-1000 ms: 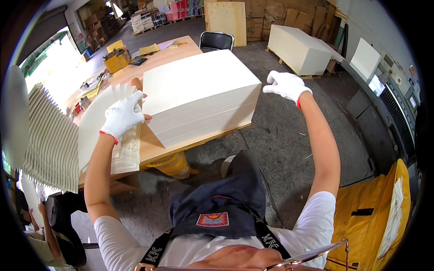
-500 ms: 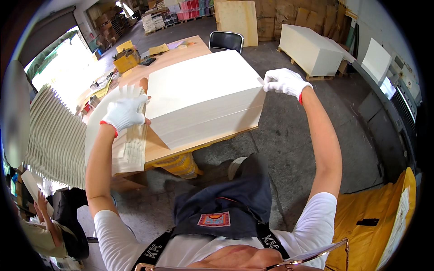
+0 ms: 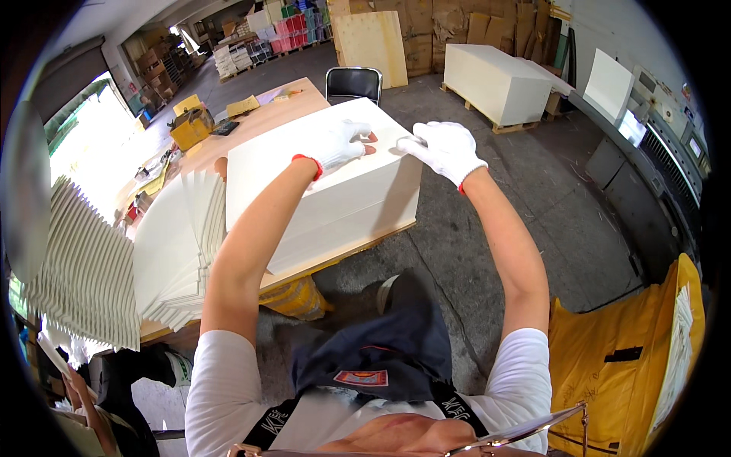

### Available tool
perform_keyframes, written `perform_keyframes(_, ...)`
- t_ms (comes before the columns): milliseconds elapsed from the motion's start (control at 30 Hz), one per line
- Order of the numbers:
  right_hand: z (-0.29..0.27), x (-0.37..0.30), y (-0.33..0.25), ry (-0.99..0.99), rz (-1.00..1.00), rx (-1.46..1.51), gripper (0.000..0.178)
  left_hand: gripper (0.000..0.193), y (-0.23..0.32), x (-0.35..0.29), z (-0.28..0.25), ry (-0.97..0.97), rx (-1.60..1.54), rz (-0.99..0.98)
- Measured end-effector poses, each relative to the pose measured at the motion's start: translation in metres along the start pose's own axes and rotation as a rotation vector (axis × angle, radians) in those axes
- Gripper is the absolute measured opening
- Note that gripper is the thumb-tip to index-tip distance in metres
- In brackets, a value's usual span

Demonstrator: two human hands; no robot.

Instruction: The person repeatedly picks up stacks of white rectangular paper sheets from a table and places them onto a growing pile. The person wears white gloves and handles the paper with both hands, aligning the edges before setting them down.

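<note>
A tall block of large white paper sheets (image 3: 289, 156) lies on the wooden table in front of me. My left hand (image 3: 341, 145), in a white glove with red cuff and bare fingertips, reaches over its top near the right side. The thumb and fingers of that hand are apart, with nothing seen between them. At the block's right corner is my right hand (image 3: 445, 148), gloved the same way. Its thumb stretches over the corner and the fingers are bent; whatever they pinch is hidden. Left of the block lies a fanned pile of white sheets (image 3: 171, 244).
More fanned sheets (image 3: 84, 266) rise in layers at the far left. Behind the table (image 3: 282, 97) stands a black chair (image 3: 354, 82). A pallet stack (image 3: 495, 80) sits back right; a yellow-covered load (image 3: 609, 365) is near right. Another person's arm (image 3: 87, 407) shows lower left.
My left hand has left the fanned sheets and moved right, over the top of the block. My right hand stays by the right corner, its thumb now further over it. The view has shifted slightly.
</note>
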State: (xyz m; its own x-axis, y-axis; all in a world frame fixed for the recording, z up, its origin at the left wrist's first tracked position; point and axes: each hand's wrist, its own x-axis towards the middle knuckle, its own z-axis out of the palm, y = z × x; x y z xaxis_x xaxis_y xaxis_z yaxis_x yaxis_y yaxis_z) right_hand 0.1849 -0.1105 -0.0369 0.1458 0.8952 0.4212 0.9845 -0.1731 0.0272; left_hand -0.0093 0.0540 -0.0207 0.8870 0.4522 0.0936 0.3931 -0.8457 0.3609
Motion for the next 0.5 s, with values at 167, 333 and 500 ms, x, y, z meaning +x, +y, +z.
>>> perform_keyframes(167,0.021,0.018,0.000,0.138,0.086,0.404,0.059,0.035,0.022,-0.010,0.009,0.068,-0.032,0.021)
perform_keyframes(333,0.022,0.016,-0.028,0.096,0.399,0.838,0.060,0.037,0.003,-0.012,0.015,0.143,-0.173,0.113)
perform_keyframes(500,0.046,0.004,-0.031,0.439,0.413,0.820,0.056,0.040,0.030,-0.019,0.004,0.022,-0.317,0.046)
